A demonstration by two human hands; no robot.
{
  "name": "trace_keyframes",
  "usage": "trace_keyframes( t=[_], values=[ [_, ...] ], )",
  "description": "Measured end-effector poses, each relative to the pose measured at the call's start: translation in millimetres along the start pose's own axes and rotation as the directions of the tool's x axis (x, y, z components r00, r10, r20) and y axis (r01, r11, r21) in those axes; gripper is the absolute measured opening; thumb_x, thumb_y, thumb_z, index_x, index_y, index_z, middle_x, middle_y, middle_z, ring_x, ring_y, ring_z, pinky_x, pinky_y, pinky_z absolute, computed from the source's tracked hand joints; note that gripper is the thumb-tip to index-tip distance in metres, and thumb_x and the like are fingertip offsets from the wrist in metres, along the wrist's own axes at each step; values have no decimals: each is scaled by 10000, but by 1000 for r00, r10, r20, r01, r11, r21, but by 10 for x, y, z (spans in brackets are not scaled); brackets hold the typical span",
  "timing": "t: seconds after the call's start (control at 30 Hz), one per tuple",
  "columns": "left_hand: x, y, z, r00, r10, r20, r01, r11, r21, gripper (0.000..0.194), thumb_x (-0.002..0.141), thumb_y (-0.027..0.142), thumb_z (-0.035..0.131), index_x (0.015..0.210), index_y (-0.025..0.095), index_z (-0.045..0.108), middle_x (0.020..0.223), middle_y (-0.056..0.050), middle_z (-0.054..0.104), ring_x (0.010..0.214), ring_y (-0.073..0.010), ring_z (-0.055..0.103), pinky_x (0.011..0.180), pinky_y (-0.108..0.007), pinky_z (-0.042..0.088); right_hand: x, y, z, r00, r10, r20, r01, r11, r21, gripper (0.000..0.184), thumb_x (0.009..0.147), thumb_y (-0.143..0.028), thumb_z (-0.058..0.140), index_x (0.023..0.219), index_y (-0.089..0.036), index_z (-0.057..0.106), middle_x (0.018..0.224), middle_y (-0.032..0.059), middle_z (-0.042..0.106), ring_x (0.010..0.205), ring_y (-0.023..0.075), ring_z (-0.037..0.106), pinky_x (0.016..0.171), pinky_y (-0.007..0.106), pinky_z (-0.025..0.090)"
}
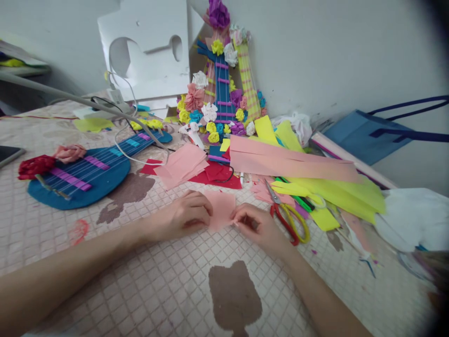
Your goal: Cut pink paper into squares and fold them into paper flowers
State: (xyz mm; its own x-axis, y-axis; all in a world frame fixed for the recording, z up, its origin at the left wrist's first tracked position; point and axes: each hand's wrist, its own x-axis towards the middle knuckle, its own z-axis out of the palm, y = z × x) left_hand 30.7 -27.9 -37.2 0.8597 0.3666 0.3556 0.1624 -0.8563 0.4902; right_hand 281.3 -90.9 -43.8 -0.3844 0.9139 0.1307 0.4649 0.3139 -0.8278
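A small square of pink crepe paper (223,210) lies between my two hands, close above the tabletop. Its left edge is under the curled fingers of my left hand (191,214), which are closed on it. At its lower right corner, thumb and forefinger of my right hand (255,225) are pinched together on the paper. Just behind it, a loose stack of pink paper pieces (182,164) rests partly over red paper (213,175). Scissors (289,217) with red and yellow handles lie open to the right of my right hand.
A blue paper guitar (84,178) with flowers lies at left; a cable (117,135) crosses it. Behind stand decorated guitars (224,89), a glue gun (192,133) and white cut-out board (147,51). Pink (291,159) and yellow strips (354,194) spread rightward, near a blue bag (372,133).
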Motion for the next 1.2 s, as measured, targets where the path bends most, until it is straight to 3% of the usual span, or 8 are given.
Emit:
trace_keyframes(
  t=[0.13,0.27,0.4,0.5,0.63,0.83,1.2],
  values=[
    [-19,-20,9,997,4,83,1,999,-54,103,864,132,524,842,185,609,907,-36,646,922,-166,560,903,-334,373,12,-27,-4,995,-20,99,28,996,-89,150,809,-85,543,882,-212,574,880,8,602,736,117,543,640,237,423],
    [-37,-79,-8,993,-89,73,99,984,-145,137,785,135,614,919,165,604,926,-56,644,900,-178,570,843,-313,424,21,-30,-6,991,-39,124,55,990,-126,110,838,-122,545,874,-214,593,911,17,598,782,131,551,678,256,430],
    [-24,-117,-1,991,-90,95,113,954,-278,60,831,186,582,842,144,625,911,-73,645,848,-159,585,767,-275,456,26,-35,19,994,-27,102,42,988,-147,84,853,-144,541,851,-211,591,876,14,589,794,139,554,677,260,424],
    [-2,-79,64,978,-202,57,209,925,-317,74,834,192,566,830,143,621,856,-53,643,770,-139,584,700,-253,462,33,-66,86,999,-5,37,13,979,-203,83,844,-133,543,819,-207,574,840,5,575,778,138,547,667,258,412],
    [42,41,193,915,-395,-80,367,898,-242,84,800,123,536,797,146,617,776,-28,611,701,-128,556,633,-241,447,53,-116,215,998,-1,-58,-16,959,-282,102,832,-107,533,797,-202,548,844,7,560,793,140,541,681,260,403],
    [70,90,305,912,-357,-202,345,934,-95,72,752,92,579,721,146,615,805,-39,579,794,-161,533,707,-281,438,92,-97,321,995,0,-103,-34,941,-336,97,830,-124,535,772,-201,534,842,3,526,751,128,534,660,252,402],
    [88,59,350,916,-354,-189,354,934,-34,41,757,123,607,733,157,608,816,-37,579,815,-178,515,773,-335,430,110,-80,353,992,25,-125,-72,921,-384,76,821,-165,573,770,-208,537,834,3,525,703,128,517,625,255,399]
  ],
)
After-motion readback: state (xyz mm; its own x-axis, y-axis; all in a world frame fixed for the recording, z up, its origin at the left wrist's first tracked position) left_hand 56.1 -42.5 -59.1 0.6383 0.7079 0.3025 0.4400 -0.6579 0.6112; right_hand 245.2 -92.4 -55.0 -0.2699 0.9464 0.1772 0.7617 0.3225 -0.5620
